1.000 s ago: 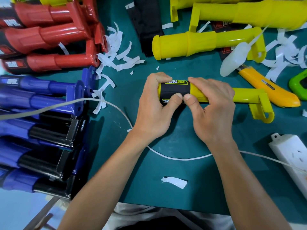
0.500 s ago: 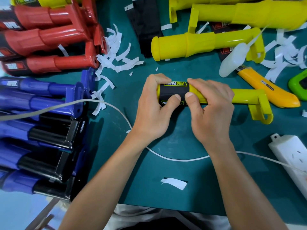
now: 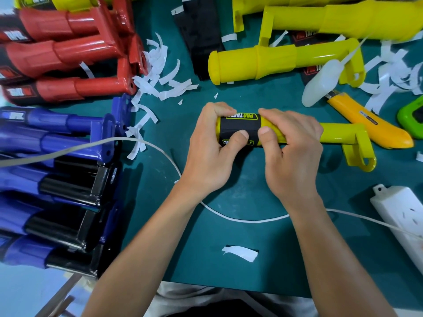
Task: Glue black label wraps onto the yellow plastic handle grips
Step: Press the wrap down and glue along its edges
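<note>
Left hand [image 3: 210, 154], right hand [image 3: 294, 156] round yellow grip [image 3: 336, 133]; cable [image 3: 240, 219] under wrists

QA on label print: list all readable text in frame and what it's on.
"PRO TAP…": black wrap on held handle, rest under left hand.
"TAP…", blurred: red handle label.
Unreadable: blue handle label, knife print, loose labels, small marks low on the wrap.

The grip [image 3: 338, 133] is smooth, glossy yellow plastic; its black label [image 3: 242, 125] looks matt. The red handles [image 3: 68, 53] and blue handles [image 3: 57, 124] are shiny plastic. The mat [image 3: 240, 191] is matt green. The white scraps [image 3: 164, 85] look like thin paper.
</note>
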Motion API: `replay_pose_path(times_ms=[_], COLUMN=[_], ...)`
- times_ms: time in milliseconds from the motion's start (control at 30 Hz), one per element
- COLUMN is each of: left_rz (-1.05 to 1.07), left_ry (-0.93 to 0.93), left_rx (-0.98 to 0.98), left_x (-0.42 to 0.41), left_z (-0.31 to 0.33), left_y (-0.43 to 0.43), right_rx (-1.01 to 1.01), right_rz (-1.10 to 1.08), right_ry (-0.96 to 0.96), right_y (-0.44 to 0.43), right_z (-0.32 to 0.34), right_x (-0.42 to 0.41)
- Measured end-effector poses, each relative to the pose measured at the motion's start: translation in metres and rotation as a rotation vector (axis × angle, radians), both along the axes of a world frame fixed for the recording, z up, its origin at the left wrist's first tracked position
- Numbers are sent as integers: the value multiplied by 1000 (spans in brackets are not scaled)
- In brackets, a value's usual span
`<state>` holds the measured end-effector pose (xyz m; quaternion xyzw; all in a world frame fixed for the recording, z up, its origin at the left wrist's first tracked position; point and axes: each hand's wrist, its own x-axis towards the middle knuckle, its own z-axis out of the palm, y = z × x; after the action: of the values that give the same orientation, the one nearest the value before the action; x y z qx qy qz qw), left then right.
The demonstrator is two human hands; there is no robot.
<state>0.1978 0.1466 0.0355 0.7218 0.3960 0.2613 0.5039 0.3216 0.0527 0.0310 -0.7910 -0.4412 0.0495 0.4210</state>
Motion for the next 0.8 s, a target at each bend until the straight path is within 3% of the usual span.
replay_pose_path(times_ms=[800], left_rz=[-36], left_ry=[9], left_rx=[-14], left_x=[-4], left_z=[1], left_y=[4], right_rx=[-37], right_rz=[14], right_ry=[-14], right_y=[-1], right_z=[2], right_x=[-1])
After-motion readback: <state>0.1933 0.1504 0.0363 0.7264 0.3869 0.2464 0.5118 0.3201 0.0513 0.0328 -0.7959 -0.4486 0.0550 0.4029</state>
